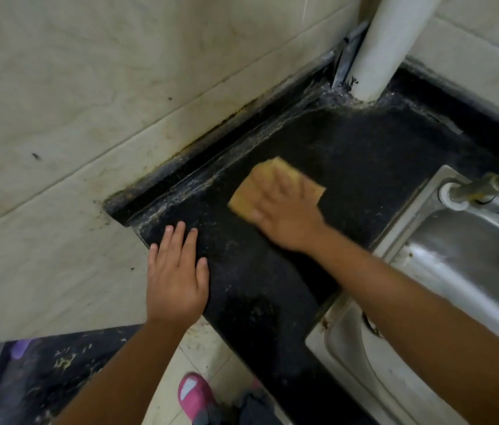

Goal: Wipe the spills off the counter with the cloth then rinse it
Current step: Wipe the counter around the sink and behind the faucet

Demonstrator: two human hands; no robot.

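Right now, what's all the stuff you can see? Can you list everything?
cloth: 1, tan, flat on counter under right hand
counter: 1, black, speckled, beside sink
sink: 1, steel, right of counter
tap: 1, metal, at sink's back rim
pipe: 1, white, upright in corner
wall: cream tiles, behind and left of counter
shoe: 1, pink, on floor
left hand: flat on counter edge
right hand: blurred, pressing cloth

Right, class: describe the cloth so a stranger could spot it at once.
Start at the steel sink on the right, then move left onto the black counter. The cloth lies flat there under the right hand: the only tan thing on that dark surface.
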